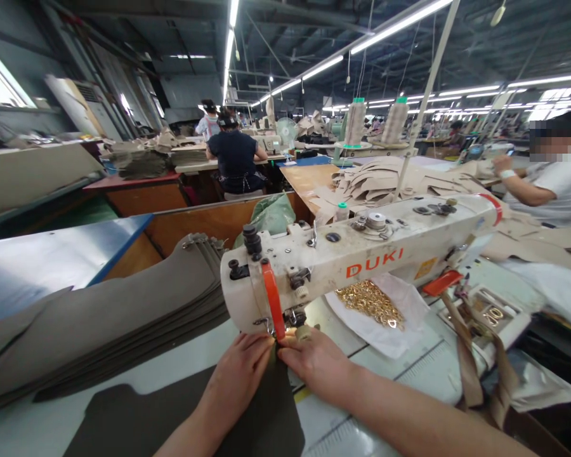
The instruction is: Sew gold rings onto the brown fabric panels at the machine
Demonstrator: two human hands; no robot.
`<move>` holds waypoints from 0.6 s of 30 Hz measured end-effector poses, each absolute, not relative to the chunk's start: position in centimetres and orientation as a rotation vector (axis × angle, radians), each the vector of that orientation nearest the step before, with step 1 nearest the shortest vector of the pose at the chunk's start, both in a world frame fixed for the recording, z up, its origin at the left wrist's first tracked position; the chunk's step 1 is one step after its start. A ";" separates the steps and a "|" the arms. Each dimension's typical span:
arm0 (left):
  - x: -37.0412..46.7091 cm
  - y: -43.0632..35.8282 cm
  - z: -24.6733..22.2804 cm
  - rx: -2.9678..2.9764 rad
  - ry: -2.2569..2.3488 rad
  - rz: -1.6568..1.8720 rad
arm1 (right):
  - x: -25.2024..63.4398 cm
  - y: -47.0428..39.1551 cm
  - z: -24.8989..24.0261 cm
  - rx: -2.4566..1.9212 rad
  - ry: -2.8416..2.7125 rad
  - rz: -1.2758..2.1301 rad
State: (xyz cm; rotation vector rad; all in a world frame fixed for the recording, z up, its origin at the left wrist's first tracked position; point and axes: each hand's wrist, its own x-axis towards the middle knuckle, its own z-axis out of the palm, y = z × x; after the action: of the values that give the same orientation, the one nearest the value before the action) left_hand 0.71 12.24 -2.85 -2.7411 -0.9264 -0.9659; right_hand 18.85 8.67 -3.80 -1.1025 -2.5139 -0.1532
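Observation:
A white sewing machine (323, 254) with red lettering and an orange guard spans the middle of the view. Under its needle area lies the end of a dark grey fabric piece (171, 412), which spreads toward the bottom edge. My left hand (240, 368) rests on this fabric left of the guard, fingers pressed together at its edge. Just right of the guard is my right hand (316, 365), its fingers bent and closed near the presser foot. Both hands pinch the fabric's edge, and their fingertips almost meet. The needle itself is hidden.
Stacked grey fabric pieces (124, 324) lie at the left. Gold metal rings (371, 303) sit on white paper behind the machine arm. A parts tray (497, 317) and brown straps (466, 368) are at the right. Beige pieces (385, 181) lie beyond; several people sit farther off.

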 end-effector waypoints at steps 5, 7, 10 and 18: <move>0.5 12.3 -3.2 -2.743 -0.910 -0.962 | 18.8 8.5 -3.9 -1.104 -2.511 -0.203; 0.4 12.3 -3.4 -2.758 -0.924 -0.953 | 18.9 8.3 -3.8 -1.094 -2.492 -0.210; 0.3 11.9 -3.5 -2.784 -0.950 -0.883 | 19.1 7.8 -3.8 -1.031 -2.475 -0.195; -0.6 10.7 -4.5 -2.719 -0.948 -0.627 | 19.3 7.5 -3.8 -0.909 -2.532 -0.208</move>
State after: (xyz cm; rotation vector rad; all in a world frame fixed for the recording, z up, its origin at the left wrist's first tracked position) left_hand -0.60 10.70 -4.48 -2.7185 -0.9475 -0.6265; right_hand 19.30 7.49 -3.83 -0.9093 -2.5320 -0.2084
